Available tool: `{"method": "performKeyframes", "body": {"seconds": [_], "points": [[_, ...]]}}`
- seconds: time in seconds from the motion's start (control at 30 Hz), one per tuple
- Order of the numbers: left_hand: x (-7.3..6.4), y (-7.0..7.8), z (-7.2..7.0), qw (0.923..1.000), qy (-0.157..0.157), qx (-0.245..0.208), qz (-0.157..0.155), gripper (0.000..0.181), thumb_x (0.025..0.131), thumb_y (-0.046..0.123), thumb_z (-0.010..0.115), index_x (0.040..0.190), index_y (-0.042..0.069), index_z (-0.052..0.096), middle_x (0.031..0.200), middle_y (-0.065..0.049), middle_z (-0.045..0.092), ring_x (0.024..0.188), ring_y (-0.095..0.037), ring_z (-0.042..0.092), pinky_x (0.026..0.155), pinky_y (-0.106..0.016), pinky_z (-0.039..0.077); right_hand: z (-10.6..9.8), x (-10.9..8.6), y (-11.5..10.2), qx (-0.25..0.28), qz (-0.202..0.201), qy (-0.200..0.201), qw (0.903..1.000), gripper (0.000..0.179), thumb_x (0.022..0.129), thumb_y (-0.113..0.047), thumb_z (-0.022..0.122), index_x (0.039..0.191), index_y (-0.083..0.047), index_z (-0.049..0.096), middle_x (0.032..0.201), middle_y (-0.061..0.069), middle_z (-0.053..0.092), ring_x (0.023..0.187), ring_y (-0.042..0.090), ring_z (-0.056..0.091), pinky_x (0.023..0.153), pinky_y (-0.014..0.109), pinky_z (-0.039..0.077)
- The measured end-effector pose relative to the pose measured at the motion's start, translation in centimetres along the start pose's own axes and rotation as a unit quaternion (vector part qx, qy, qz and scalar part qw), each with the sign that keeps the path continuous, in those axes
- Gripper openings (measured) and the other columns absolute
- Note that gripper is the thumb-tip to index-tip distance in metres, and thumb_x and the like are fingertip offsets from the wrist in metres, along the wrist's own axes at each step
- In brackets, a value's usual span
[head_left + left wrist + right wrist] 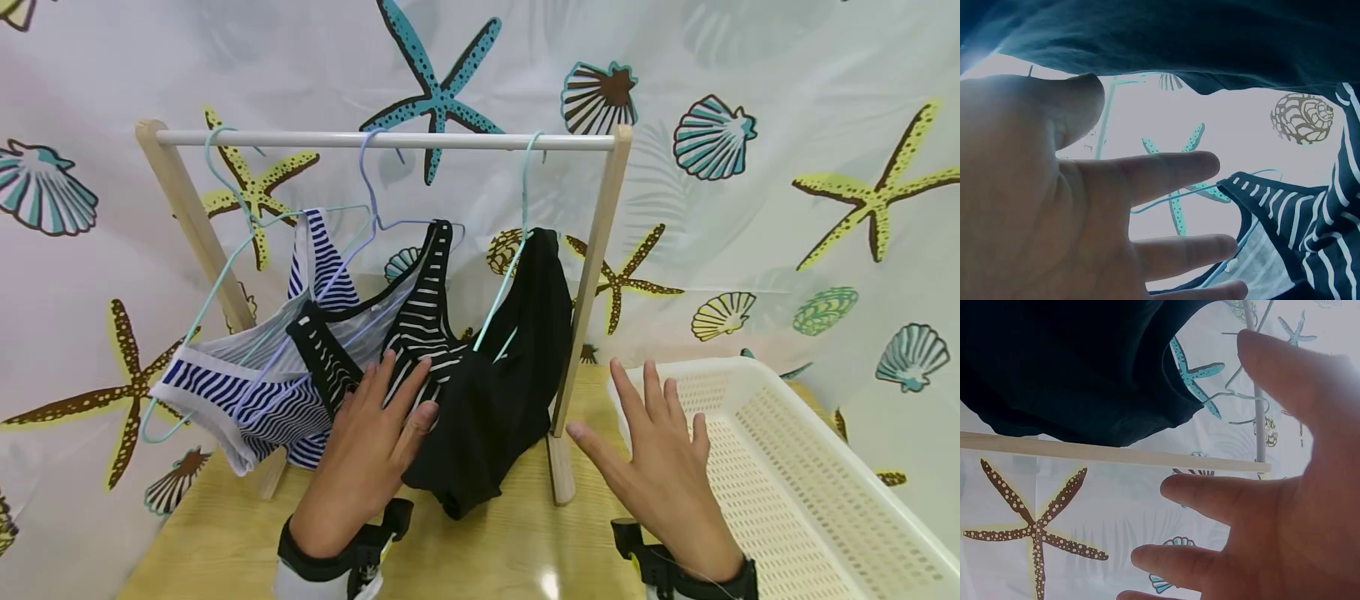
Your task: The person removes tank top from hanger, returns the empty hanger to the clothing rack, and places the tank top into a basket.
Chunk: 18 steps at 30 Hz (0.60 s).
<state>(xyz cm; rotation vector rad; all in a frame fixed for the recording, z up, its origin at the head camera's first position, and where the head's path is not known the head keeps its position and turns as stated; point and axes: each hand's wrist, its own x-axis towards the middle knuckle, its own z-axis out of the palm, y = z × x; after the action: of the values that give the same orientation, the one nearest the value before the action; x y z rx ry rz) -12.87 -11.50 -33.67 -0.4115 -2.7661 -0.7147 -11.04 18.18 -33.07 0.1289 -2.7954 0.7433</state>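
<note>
Three tank tops hang from the rod of a small wooden rack (375, 140). A blue-and-white striped top (262, 400) is at the left on a teal hanger (213, 292). In the middle a black-and-white striped top (423, 304) hangs on a lavender-blue hanger (369, 192). The plain black top (495, 400) is at the right on a mint hanger (525, 196). My left hand (371, 442), fingers spread, is in front of the striped tops and holds nothing. Beside the rack's right post, my right hand (663, 467) is spread and holds nothing.
A white perforated plastic basket (795, 483) stands on the wooden table (480, 567) at the right, partly behind my right hand. Behind the rack hangs a curtain (705, 50) printed with starfish and shells. The rack's right foot (560, 471) reaches forward on the table.
</note>
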Motion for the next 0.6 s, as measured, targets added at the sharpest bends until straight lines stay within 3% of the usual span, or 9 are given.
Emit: {"method": "performKeyframes", "body": {"seconds": [0.37,0.5,0.6], "points": [[0.9,-0.4,-0.4,0.9997,0.014,-0.016,-0.013,0.054,0.103,0.048,0.032,0.153,0.028,0.029,0.158,-0.015,0.018,0.143,-0.039,0.018,0.106,-0.065,0.021,0.8,2.0,0.0,0.006,-0.007,0.025,0.9996,0.082,0.089,-0.061,0.054,0.155,-0.028,0.018,0.159,0.019,0.009,0.143,0.046,0.007,0.099,0.075,0.003],[0.3,-0.4,-1.0,0.9997,0.015,-0.013,-0.014,0.054,0.103,0.05,0.031,0.153,0.031,0.026,0.158,-0.013,0.019,0.142,-0.038,0.023,0.104,-0.065,0.025,1.1,2.7,-0.1,0.017,-0.009,0.033,0.9993,0.084,0.089,-0.061,0.055,0.155,-0.024,0.019,0.158,0.021,0.012,0.143,0.047,0.01,0.099,0.075,0.005],[-0.4,0.0,-1.8,0.9994,0.029,-0.015,-0.007,0.055,0.102,0.049,0.037,0.153,0.036,0.022,0.157,-0.009,0.024,0.137,-0.038,0.033,0.098,-0.066,0.032,1.3,3.2,-0.2,0.031,-0.018,0.061,0.9975,0.087,0.087,-0.059,0.06,0.154,-0.018,0.024,0.156,0.022,0.022,0.14,0.046,0.021,0.1,0.072,0.015]]}}
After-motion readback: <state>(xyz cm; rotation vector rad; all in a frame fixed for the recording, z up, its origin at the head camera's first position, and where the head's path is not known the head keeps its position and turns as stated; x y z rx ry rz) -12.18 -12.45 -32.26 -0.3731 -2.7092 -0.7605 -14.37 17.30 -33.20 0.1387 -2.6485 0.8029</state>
